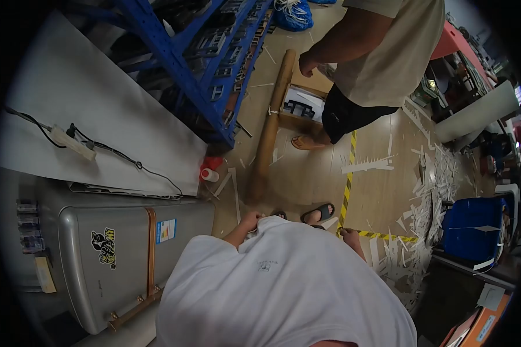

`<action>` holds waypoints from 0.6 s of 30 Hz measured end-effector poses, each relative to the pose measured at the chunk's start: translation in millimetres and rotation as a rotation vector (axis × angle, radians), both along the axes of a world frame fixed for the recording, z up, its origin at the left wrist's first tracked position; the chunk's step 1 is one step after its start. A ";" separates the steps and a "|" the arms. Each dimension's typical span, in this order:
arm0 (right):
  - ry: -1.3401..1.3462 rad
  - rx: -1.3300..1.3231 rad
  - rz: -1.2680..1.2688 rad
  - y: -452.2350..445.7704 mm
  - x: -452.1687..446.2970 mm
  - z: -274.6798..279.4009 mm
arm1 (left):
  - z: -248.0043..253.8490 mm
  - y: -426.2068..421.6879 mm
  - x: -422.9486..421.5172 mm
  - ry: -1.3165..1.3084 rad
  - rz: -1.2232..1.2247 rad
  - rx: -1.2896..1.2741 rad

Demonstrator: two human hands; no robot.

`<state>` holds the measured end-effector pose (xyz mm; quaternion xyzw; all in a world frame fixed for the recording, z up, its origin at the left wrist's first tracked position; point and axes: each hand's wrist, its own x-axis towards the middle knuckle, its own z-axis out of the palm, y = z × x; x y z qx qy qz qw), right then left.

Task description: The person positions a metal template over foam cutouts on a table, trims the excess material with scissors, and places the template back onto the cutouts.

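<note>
Hands low: left hand (251,221) half-curled at the white shirt (272,277), can't tell if it grips cloth; right hand (349,235) partly curled, contents hidden. From where I stand: blue rack (182,72), co-worker (382,58), long brown tube (270,130) on floor, open carton (298,121) beside it, black parts (298,109) inside. Looks like a pause; handling the tube calls for bending down.

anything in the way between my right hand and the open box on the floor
Yes: the other person's sandaled foot is planted at the near side of the open box, roughly in line with your right hand. The long brown tube lies left of that line.
</note>
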<state>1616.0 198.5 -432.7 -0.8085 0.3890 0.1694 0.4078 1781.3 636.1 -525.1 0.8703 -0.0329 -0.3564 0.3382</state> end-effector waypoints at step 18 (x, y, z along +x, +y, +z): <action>0.052 0.058 -0.036 -10.3 -4.0 0.0 | -27.4 -1.2 -5.8 0.037 -0.004 -0.085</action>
